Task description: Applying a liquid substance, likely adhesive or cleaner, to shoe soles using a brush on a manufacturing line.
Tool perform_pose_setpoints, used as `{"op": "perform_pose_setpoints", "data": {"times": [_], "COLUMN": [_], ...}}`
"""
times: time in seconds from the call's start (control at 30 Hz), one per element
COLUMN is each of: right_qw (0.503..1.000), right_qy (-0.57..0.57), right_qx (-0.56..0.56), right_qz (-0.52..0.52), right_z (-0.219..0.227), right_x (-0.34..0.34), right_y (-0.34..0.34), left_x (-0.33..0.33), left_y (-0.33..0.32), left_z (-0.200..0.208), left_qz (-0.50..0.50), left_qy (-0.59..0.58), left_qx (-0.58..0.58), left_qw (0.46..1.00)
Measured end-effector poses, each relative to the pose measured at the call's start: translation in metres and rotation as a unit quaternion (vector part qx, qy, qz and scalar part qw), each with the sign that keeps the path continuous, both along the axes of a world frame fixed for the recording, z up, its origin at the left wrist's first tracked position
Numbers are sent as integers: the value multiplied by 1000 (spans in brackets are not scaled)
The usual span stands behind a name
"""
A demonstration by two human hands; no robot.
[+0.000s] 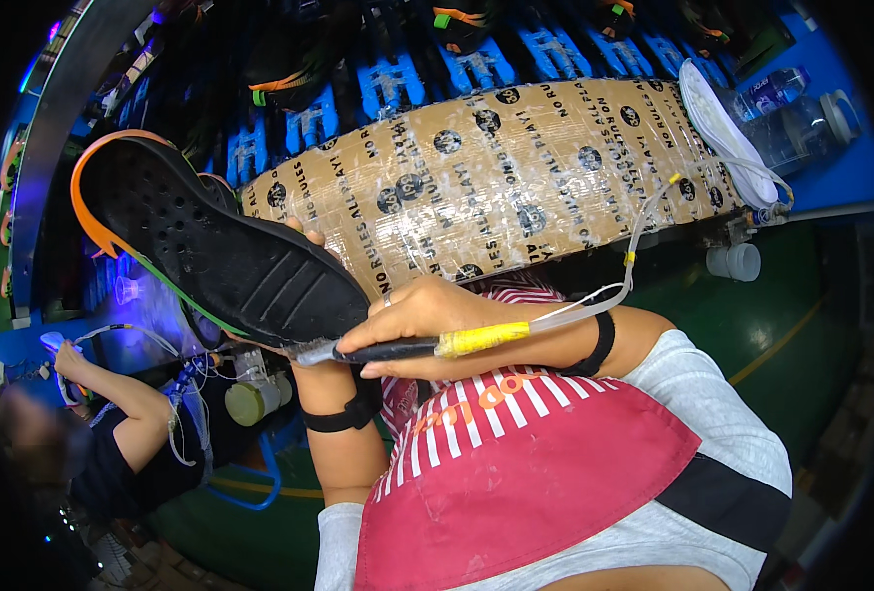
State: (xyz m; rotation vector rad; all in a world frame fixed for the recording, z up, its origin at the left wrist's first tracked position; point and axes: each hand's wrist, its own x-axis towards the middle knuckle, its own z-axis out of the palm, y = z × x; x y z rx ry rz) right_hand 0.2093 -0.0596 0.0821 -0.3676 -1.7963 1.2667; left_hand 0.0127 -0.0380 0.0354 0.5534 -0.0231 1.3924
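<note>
A black shoe sole [196, 222] with an orange and green edge lies tilted, its hollow inner side facing me. My left hand [306, 233] grips it from below near one end; its fingertips show at the far edge, and most of the palm is hidden behind the sole. In my right hand [432, 313] is a glue brush [481, 340] with a black handle wrapped in yellow tape. The brush's pale bristles touch or nearly touch the sole's near end. From its handle a clear tube [614, 294] runs up to the right.
Cardboard wrapped in clear tape [516, 187] covers the bench before me. Beyond it, blue holders [390, 84] carry shoe parts. At right are a white oval tray [728, 138], a clear jug [802, 128] and a hanging white cup [738, 261]. A co-worker's arm [122, 394] reaches in at left.
</note>
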Motion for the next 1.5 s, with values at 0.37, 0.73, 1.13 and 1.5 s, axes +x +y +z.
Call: {"op": "perform_pose_setpoints", "data": {"times": [0.37,0.73,1.13,1.5], "right_qw": [991,968,970,971], "right_qy": [-105,-164,-135,-112], "right_qx": [43,130,125,188], "right_qz": [73,142,158,95], "right_z": [1,-5,-5,-12], "right_x": [7,16,21,25], "right_y": [5,9,12,12], "left_x": [-26,-29,2,16], "left_y": [-4,-6,-4,-1], "left_z": [13,26,70,90], "left_qz": [49,-81,-102,-101], "left_qy": [60,87,269,398], "left_qx": [-70,-71,-253,-273], "left_qw": [995,990,924,870]}}
